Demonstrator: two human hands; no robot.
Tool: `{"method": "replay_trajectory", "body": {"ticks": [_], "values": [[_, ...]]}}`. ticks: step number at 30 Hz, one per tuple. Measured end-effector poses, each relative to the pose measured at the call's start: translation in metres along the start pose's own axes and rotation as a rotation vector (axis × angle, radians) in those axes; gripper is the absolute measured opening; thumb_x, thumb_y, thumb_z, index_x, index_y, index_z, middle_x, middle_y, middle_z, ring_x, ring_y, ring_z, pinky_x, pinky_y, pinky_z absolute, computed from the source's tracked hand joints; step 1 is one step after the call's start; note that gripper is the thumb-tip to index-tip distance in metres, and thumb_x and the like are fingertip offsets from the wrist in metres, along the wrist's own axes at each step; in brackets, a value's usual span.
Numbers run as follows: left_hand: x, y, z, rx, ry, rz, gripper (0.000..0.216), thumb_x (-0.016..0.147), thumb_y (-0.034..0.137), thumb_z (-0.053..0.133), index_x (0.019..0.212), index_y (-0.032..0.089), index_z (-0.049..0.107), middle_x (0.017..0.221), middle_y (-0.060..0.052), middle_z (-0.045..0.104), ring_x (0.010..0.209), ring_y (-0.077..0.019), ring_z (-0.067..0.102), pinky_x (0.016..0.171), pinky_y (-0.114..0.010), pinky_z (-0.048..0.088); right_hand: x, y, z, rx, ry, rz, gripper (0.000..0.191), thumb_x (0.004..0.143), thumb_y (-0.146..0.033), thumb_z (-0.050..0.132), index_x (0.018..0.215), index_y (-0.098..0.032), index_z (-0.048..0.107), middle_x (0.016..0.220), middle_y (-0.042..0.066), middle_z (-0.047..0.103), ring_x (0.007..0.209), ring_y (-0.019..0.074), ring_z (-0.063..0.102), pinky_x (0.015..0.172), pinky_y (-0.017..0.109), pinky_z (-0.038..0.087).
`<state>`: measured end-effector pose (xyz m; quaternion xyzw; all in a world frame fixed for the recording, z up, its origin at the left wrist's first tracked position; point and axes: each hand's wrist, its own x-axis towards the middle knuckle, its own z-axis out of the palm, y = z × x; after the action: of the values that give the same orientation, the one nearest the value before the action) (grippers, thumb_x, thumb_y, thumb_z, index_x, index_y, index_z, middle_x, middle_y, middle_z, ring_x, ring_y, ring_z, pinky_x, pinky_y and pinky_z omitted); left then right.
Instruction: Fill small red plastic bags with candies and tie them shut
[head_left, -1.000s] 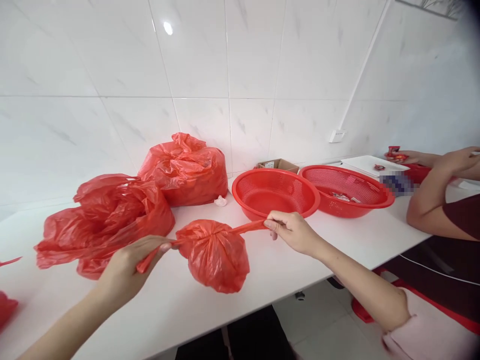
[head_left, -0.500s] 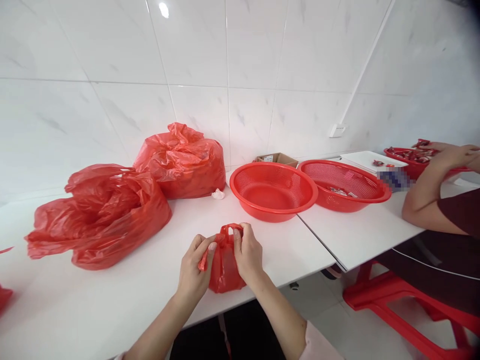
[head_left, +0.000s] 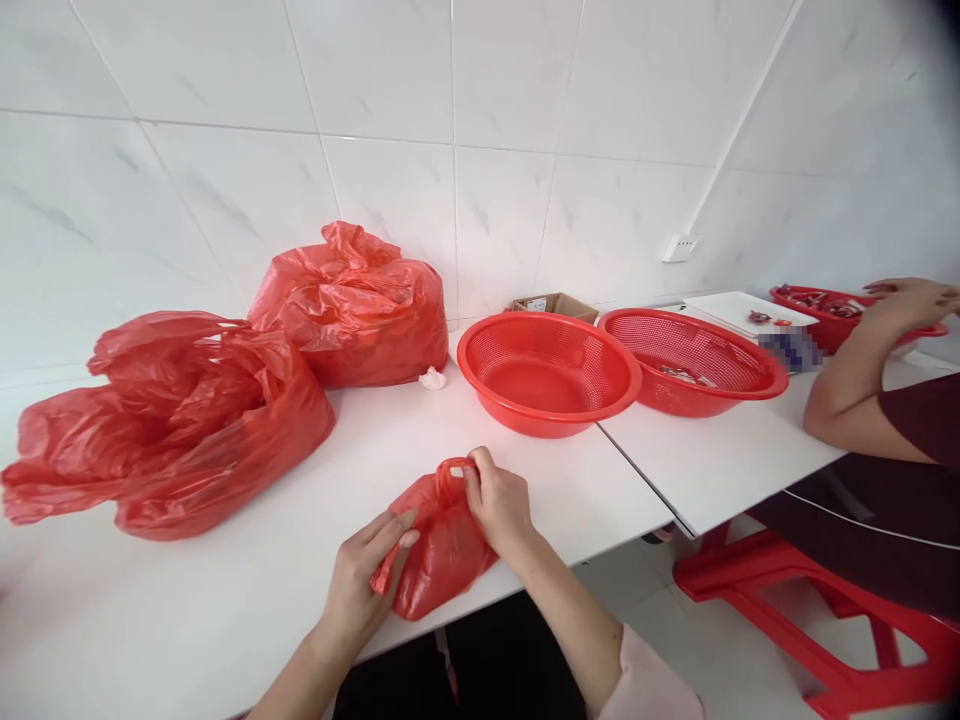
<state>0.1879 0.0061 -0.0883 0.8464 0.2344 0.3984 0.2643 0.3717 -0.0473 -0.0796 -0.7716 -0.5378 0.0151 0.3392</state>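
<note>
A small filled red plastic bag (head_left: 439, 545) rests at the front edge of the white table (head_left: 225, 600), between both my hands. My left hand (head_left: 360, 580) pinches one twisted handle at the bag's lower left. My right hand (head_left: 499, 505) grips the other handle, which forms a small loop on top of the bag. Both hands are closed on the plastic.
Two larger red bags (head_left: 172, 420) (head_left: 352, 310) lie at the left and back. Two red colander basins (head_left: 547, 370) (head_left: 694, 360) and a small cardboard box (head_left: 555, 303) stand to the right. Another person's arm (head_left: 862, 370) rests on the adjoining table by a red tray (head_left: 832, 305). A red stool (head_left: 810, 610) stands below.
My hands, first stretched wide apart pulling the bag's handles, have come together on top of the bag. The bag has settled near the table's front edge, and my left hand dropped lower.
</note>
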Motion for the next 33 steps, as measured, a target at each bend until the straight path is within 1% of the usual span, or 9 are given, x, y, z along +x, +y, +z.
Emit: {"method": "replay_trajectory", "body": {"ticks": [5, 8, 11, 13, 15, 21, 29, 31, 33], "values": [[-0.007, -0.014, -0.010, 0.088, -0.097, 0.009, 0.028, 0.097, 0.031, 0.046, 0.108, 0.022, 0.071, 0.063, 0.000, 0.050, 0.053, -0.0131, 0.046, 0.050, -0.025, 0.038, 0.011, 0.028, -0.017, 0.030, 0.020, 0.005, 0.019, 0.093, -0.021, 0.040, 0.102, -0.022, 0.058, 0.079, 0.003, 0.070, 0.070, 0.0204, 0.066, 0.063, 0.027, 0.038], [-0.007, -0.012, -0.009, 0.164, -0.065, -0.021, 0.027, 0.097, 0.030, 0.047, 0.105, 0.022, 0.072, 0.066, -0.001, 0.053, 0.055, -0.0138, 0.049, 0.051, -0.026, 0.041, 0.009, 0.026, -0.022, 0.060, 0.049, 0.033, 0.016, 0.093, -0.021, 0.042, 0.097, -0.022, 0.057, 0.086, 0.004, 0.070, 0.080, 0.0211, 0.065, 0.070, 0.029, 0.044], [-0.003, -0.005, 0.001, 0.244, 0.037, -0.046, 0.025, 0.096, 0.030, 0.050, 0.101, 0.024, 0.073, 0.086, -0.006, 0.061, 0.077, -0.0195, 0.060, 0.065, -0.031, 0.051, -0.003, 0.009, -0.018, 0.119, 0.085, 0.048, 0.014, 0.093, -0.021, 0.042, 0.100, -0.022, 0.055, 0.097, 0.006, 0.068, 0.092, 0.0210, 0.063, 0.079, 0.031, 0.048], [-0.001, 0.000, 0.011, 0.246, 0.052, -0.026, 0.024, 0.095, 0.029, 0.051, 0.105, 0.026, 0.073, 0.110, -0.009, 0.063, 0.100, -0.0248, 0.060, 0.080, -0.038, 0.055, -0.013, -0.003, -0.010, 0.209, 0.081, 0.038, 0.017, 0.092, -0.019, 0.043, 0.106, -0.021, 0.053, 0.105, 0.007, 0.067, 0.098, 0.0207, 0.061, 0.085, 0.032, 0.049], [0.002, 0.001, 0.021, 0.236, 0.031, -0.021, 0.025, 0.096, 0.028, 0.050, 0.109, 0.028, 0.072, 0.124, -0.009, 0.061, 0.112, -0.0274, 0.057, 0.088, -0.043, 0.054, -0.022, -0.010, 0.000, 0.276, 0.073, 0.030, 0.019, 0.092, -0.018, 0.042, 0.108, -0.021, 0.052, 0.107, 0.008, 0.066, 0.100, 0.0218, 0.060, 0.087, 0.036, 0.049], [0.006, -0.006, 0.036, 0.203, -0.083, -0.126, 0.031, 0.099, 0.032, 0.043, 0.109, 0.030, 0.072, 0.099, -0.007, 0.064, 0.087, -0.0228, 0.060, 0.074, -0.041, 0.055, -0.029, 0.001, 0.017, 0.259, 0.114, -0.036, 0.018, 0.090, -0.013, 0.041, 0.104, -0.021, 0.050, 0.098, 0.007, 0.064, 0.087, 0.0221, 0.059, 0.078, 0.039, 0.049], [0.006, -0.011, 0.040, 0.149, -0.148, -0.211, 0.032, 0.098, 0.038, 0.042, 0.108, 0.033, 0.073, 0.098, -0.006, 0.063, 0.089, -0.0236, 0.059, 0.078, -0.041, 0.054, -0.030, 0.005, 0.026, 0.259, 0.102, -0.041, 0.018, 0.088, -0.012, 0.041, 0.101, -0.020, 0.051, 0.098, 0.009, 0.062, 0.088, 0.0238, 0.054, 0.078, 0.041, 0.046], [0.008, -0.010, 0.039, 0.123, -0.159, -0.243, 0.033, 0.097, 0.040, 0.042, 0.105, 0.033, 0.074, 0.096, -0.006, 0.064, 0.089, -0.0243, 0.060, 0.078, -0.042, 0.054, -0.029, 0.005, 0.023, 0.318, 0.091, 0.001, 0.016, 0.088, -0.015, 0.043, 0.099, -0.020, 0.053, 0.099, 0.009, 0.062, 0.091, 0.0244, 0.054, 0.081, 0.042, 0.045], [0.012, -0.006, 0.033, 0.037, -0.186, -0.289, 0.035, 0.097, 0.044, 0.042, 0.103, 0.031, 0.074, 0.098, -0.007, 0.064, 0.091, -0.0247, 0.061, 0.083, -0.043, 0.054, -0.025, 0.006, 0.014, 0.491, 0.035, 0.084, 0.010, 0.090, -0.023, 0.046, 0.095, -0.021, 0.054, 0.097, 0.008, 0.064, 0.091, 0.0239, 0.056, 0.083, 0.042, 0.045]]}}
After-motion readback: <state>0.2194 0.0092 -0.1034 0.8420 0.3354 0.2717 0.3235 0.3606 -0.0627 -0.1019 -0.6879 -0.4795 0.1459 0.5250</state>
